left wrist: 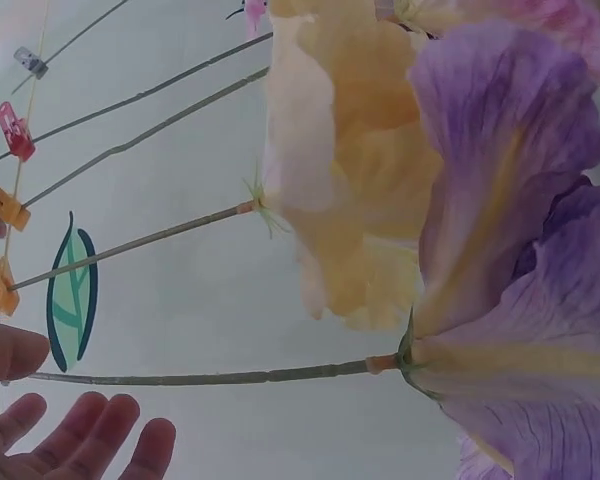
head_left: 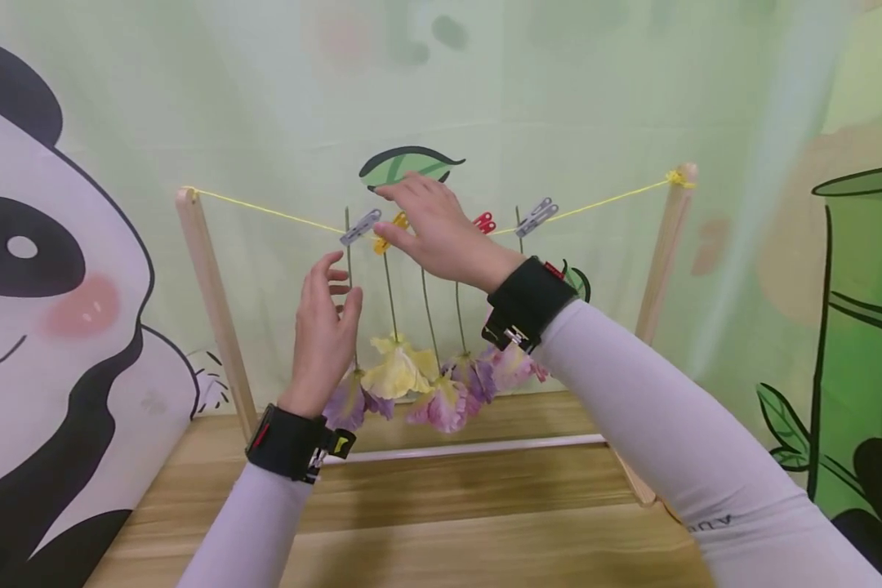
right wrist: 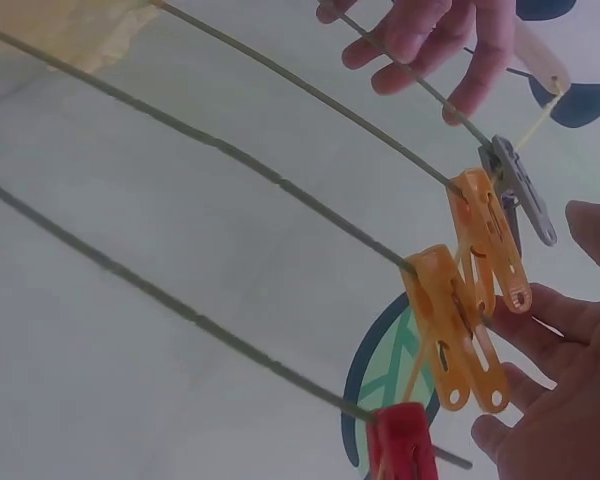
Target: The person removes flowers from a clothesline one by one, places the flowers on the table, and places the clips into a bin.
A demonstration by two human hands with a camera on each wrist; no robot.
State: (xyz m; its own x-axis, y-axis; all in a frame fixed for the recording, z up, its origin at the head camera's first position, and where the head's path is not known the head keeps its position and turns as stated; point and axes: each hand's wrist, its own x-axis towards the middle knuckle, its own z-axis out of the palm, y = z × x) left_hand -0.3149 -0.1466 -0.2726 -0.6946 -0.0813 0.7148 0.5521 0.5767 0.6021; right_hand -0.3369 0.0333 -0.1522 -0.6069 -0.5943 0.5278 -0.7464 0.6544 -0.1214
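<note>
Artificial flowers hang head-down from a yellow cord (head_left: 265, 210), their green stems held by clothespins. My left hand (head_left: 323, 318) is beside the leftmost stem, its fingers loosely bent and holding nothing. That stem bears a purple flower (left wrist: 510, 150) and hangs from a grey clothespin (head_left: 360, 227). With fingers extended, my right hand (head_left: 441, 224) hovers by two orange clothespins (right wrist: 450, 320), gripping none. A red clothespin (right wrist: 402, 440) and another grey clothespin (head_left: 538, 217) are farther right. The yellow flower (left wrist: 370, 200) hangs next to the purple one; my right forearm partly covers a pink flower (head_left: 513, 366).
Wooden posts, one at left (head_left: 216, 318) and one at right (head_left: 665, 253), carry the cord's ends. A white bar (head_left: 478, 447) runs low between them above the wooden tabletop (head_left: 441, 539). Behind stands a green backdrop (head_left: 581, 98) printed with a panda and bamboo.
</note>
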